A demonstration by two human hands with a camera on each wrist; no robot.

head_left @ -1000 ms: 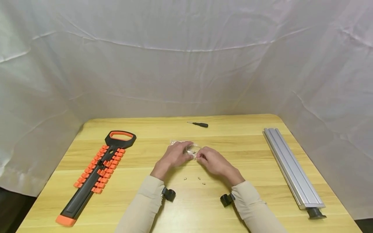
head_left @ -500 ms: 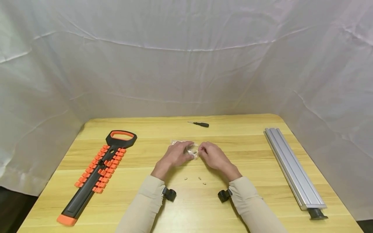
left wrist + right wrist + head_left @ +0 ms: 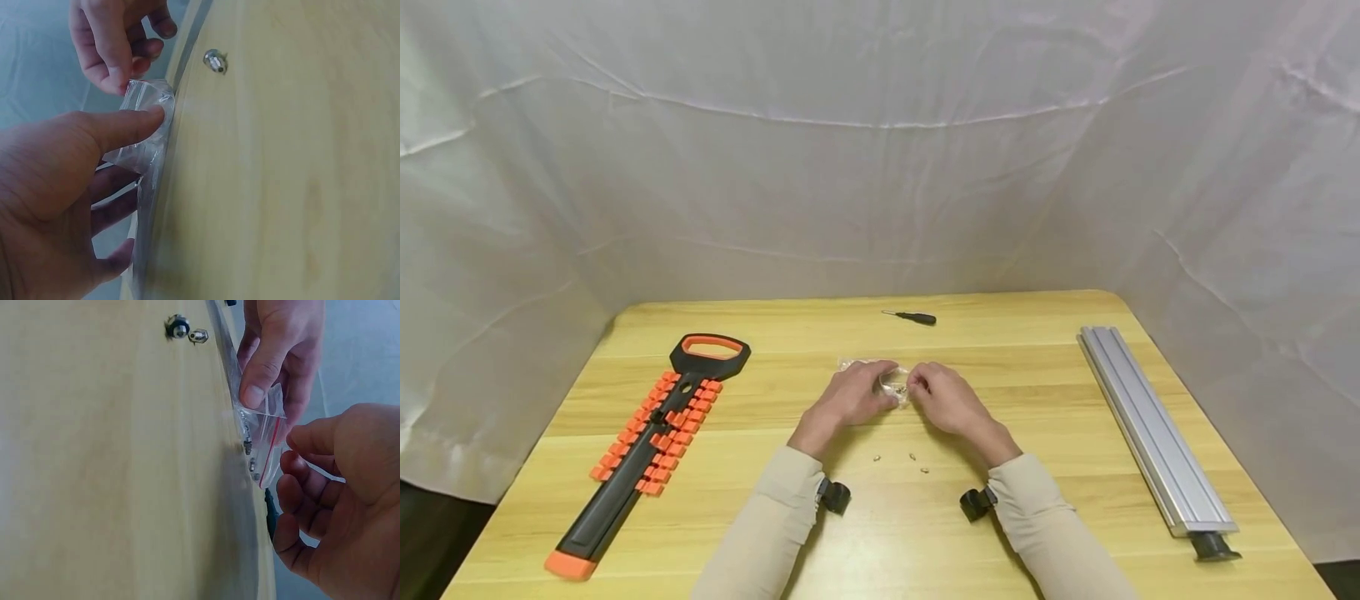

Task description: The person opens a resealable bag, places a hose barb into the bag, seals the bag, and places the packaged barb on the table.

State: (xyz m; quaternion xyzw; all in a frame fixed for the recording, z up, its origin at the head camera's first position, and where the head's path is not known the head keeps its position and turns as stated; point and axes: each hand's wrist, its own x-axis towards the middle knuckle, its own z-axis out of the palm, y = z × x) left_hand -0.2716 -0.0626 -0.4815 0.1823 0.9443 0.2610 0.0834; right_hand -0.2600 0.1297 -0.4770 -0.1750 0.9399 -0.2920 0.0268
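Note:
A clear zip bag (image 3: 265, 434) with a red seal line and several small metal pieces inside lies between my hands. My left hand (image 3: 850, 395) holds it, with the thumb on top of the plastic (image 3: 150, 94) in the left wrist view. My right hand (image 3: 951, 402) is at the bag's other side, fingers curled, thumb and forefinger pinching at its edge. In the right wrist view the right hand (image 3: 350, 494) partly hides that contact. Closer to me on the table lie three small brass-coloured metal fittings (image 3: 924, 471).
A black-handled screwdriver (image 3: 917, 317) lies behind the bag. To the left is a black tool rack (image 3: 625, 475) with orange clips and a handle. To the right lies a long silver metal bar (image 3: 1153, 429) with a black end knob. Pale cloth (image 3: 880, 200) surrounds the wooden table.
My right hand drew slightly back from the bag, then came in slightly closer to it again. The left hand stays at the bag, and the three fittings lie where they were.

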